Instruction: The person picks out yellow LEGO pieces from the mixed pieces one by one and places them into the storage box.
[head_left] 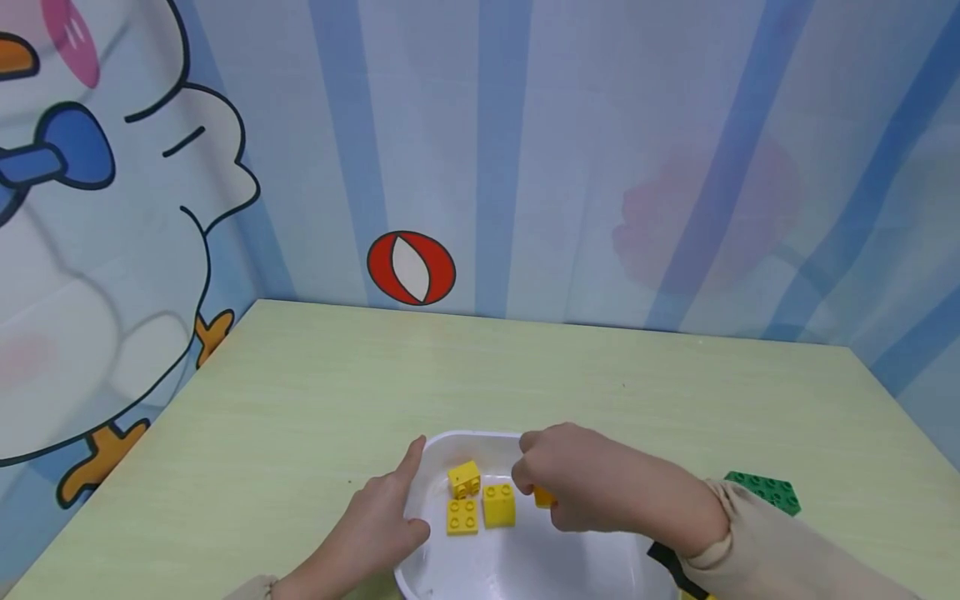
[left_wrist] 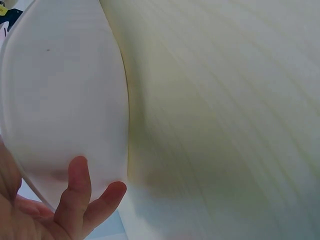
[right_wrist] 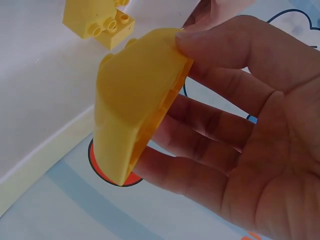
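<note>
A white plastic basin (head_left: pixel 570 571) stands at the table's near edge of the head view. My left hand (head_left: pixel 378 517) holds its left wall, thumb over the rim and index finger pointing along it; in the left wrist view other fingers (left_wrist: pixel 75 195) lie against the outer wall. Over the basin's far right part, my right hand (head_left: pixel 600 479) pinches a yellow toy building brick (right_wrist: pixel 130 90) with a curved side, thumb at one end and fingers at the other. Inside the basin sit a tilted yellow brick (head_left: pixel 464 480), a flat studded one (head_left: pixel 462 517) and a taller one (head_left: pixel 498 507).
Right of the basin lies a green studded brick (head_left: pixel 762 492), partly behind the right sleeve (head_left: pixel 780 542). A black piece (head_left: pixel 673 568) shows under the right forearm by the basin's rim. Behind the pale table (head_left: pixel 525 375) hangs a striped blue cloth (head_left: pixel 570 167) with cartoon prints.
</note>
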